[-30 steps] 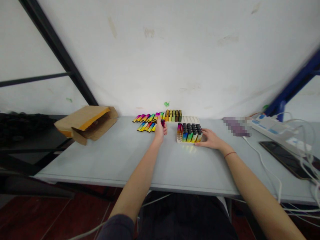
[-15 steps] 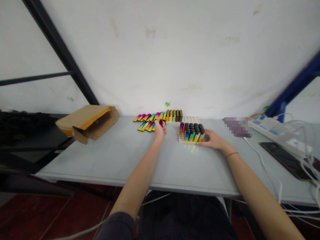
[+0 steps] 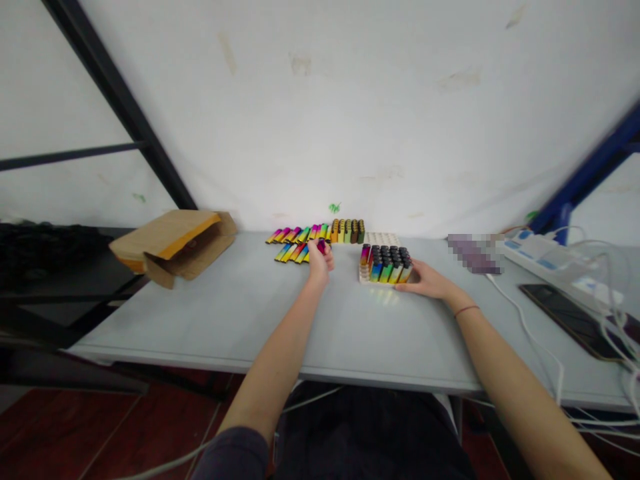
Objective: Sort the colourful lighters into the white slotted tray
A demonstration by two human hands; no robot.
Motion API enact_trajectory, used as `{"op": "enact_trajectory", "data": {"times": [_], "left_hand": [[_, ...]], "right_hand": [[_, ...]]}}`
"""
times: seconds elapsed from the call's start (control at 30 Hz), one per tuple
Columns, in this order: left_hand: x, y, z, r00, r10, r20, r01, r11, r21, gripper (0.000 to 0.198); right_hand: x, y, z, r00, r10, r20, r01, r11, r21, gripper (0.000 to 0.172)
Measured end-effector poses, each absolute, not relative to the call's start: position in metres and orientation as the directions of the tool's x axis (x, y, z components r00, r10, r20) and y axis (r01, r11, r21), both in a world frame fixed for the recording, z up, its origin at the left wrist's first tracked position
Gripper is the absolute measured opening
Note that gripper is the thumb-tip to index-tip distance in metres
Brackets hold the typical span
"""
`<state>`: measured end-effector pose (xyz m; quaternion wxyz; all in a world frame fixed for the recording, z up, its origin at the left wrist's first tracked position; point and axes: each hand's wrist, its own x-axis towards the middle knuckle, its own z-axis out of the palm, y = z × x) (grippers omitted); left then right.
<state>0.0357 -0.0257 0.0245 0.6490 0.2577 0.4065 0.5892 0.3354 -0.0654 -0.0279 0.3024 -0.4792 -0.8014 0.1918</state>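
On the grey table (image 3: 210,320) my left hand (image 3: 319,262) is closed around a magenta lighter (image 3: 321,246), just in front of several rainbow-coloured lighters (image 3: 295,243) lying flat in rows. My right hand (image 3: 424,279) rests with fingers against the right side of a white tray (image 3: 384,265) filled with upright lighters with black tops. Behind it stands a second white tray (image 3: 381,238), partly filled by a row of orange and green lighters (image 3: 347,231).
An open brown cardboard box (image 3: 173,245) lies at the table's left end. At the right are a white power strip (image 3: 550,261) with cables, a dark phone (image 3: 570,313) and a blurred purple object (image 3: 474,253). A white wall rises right behind the table.
My left hand has stayed by the loose lighters, still gripping the magenta one. My right hand and the filled tray show almost no movement.
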Motion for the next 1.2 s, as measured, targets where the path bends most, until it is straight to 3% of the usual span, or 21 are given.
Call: {"op": "enact_trajectory", "data": {"times": [0.2,0.33,0.47,0.6,0.9,1.07,1.2], "left_hand": [[0.039,-0.027,0.024,0.004,0.984,-0.179,-0.518,0.155,0.841,0.048],[0.045,-0.029,0.019,0.052,0.993,-0.106,-0.380,0.118,0.917,0.044],[0.050,-0.029,0.011,0.103,0.981,0.165,-0.139,-0.150,0.979,0.024],[0.049,-0.025,0.001,0.177,0.910,0.374,0.084,-0.393,0.916,0.013],[0.054,-0.019,-0.016,0.303,0.891,0.339,0.148,-0.395,0.907,0.015],[0.056,-0.026,-0.015,0.231,0.909,0.348,0.168,-0.390,0.906,0.029],[0.059,-0.027,-0.015,0.176,0.905,0.388,0.215,-0.420,0.882,0.021]], "right_hand": [[0.335,-0.066,-0.028,-0.358,0.886,0.296,0.656,0.464,-0.596,0.065],[0.335,-0.066,-0.027,-0.365,0.882,0.298,0.656,0.471,-0.590,0.065],[0.335,-0.065,-0.028,-0.371,0.878,0.302,0.641,0.478,-0.601,0.066],[0.335,-0.065,-0.030,-0.367,0.879,0.305,0.634,0.476,-0.609,0.067],[0.335,-0.065,-0.030,-0.363,0.881,0.302,0.633,0.472,-0.614,0.069],[0.334,-0.065,-0.030,-0.367,0.874,0.317,0.627,0.485,-0.609,0.069],[0.334,-0.065,-0.030,-0.374,0.878,0.300,0.626,0.477,-0.617,0.070]]}}
